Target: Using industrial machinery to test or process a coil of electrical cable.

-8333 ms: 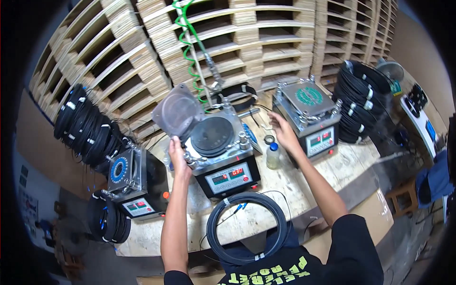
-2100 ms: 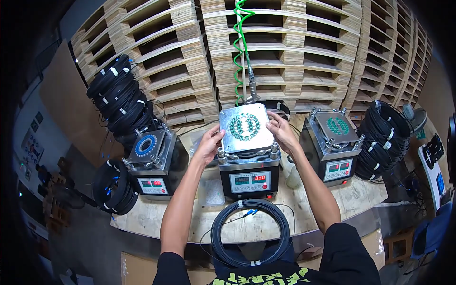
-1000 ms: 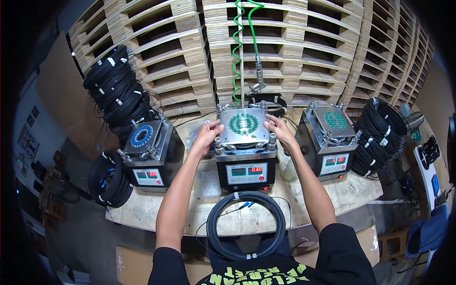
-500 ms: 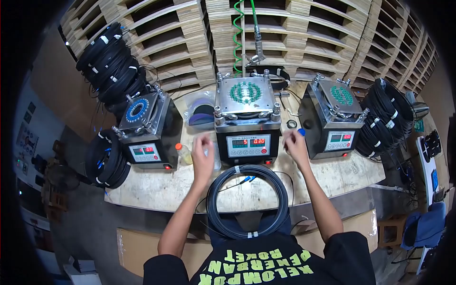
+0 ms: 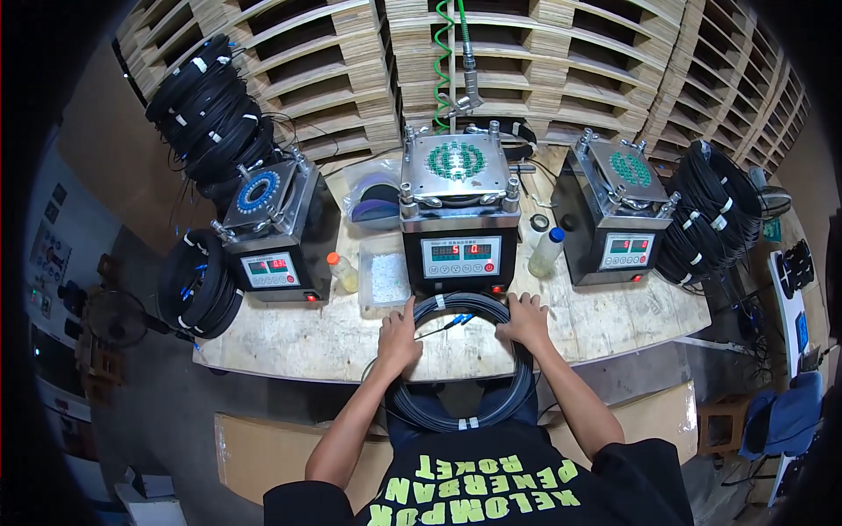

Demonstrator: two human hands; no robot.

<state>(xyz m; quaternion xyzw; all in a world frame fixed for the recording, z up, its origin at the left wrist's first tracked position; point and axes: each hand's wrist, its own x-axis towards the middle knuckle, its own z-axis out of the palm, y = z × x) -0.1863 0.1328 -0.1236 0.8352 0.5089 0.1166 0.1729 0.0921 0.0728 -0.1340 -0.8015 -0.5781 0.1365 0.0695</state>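
Coiled black cable (image 5: 460, 368) lies at the near edge of the bench (image 5: 614, 320), half hanging off toward the person, directly in front of the middle machine (image 5: 458, 215). The left hand (image 5: 397, 337) rests on the coil's left arc and the right hand (image 5: 524, 320) on its right arc; the fingers of both curl over the loop, so each looks to be grasping the cable rather than lying flat, though how tightly cannot be told. Blue-tipped connectors (image 5: 456, 321) poke out inside the coil near its far side. The step in hand seems to be taking up or settling the coil with both hands; a next move would call for an even grip on both sides so the loop, bound by pale ties at its near edge, keeps its shape and the loose connector ends do not snag the bench edge. Counted: three box-shaped machines with red digit displays stand in a row, the left machine (image 5: 272, 232) carrying a blue ring on top, the middle one and the right machine (image 5: 614, 215) green studs. Two small bottles (image 5: 545, 250) stand between middle and right machines, one bottle with an orange cap (image 5: 342, 272) beside a clear tray (image 5: 383, 279). Stacks of further coils (image 5: 210, 110) hang far left and far right (image 5: 710, 215), and a green spiral hose (image 5: 443, 48) drops before the pallets (image 5: 570, 66).
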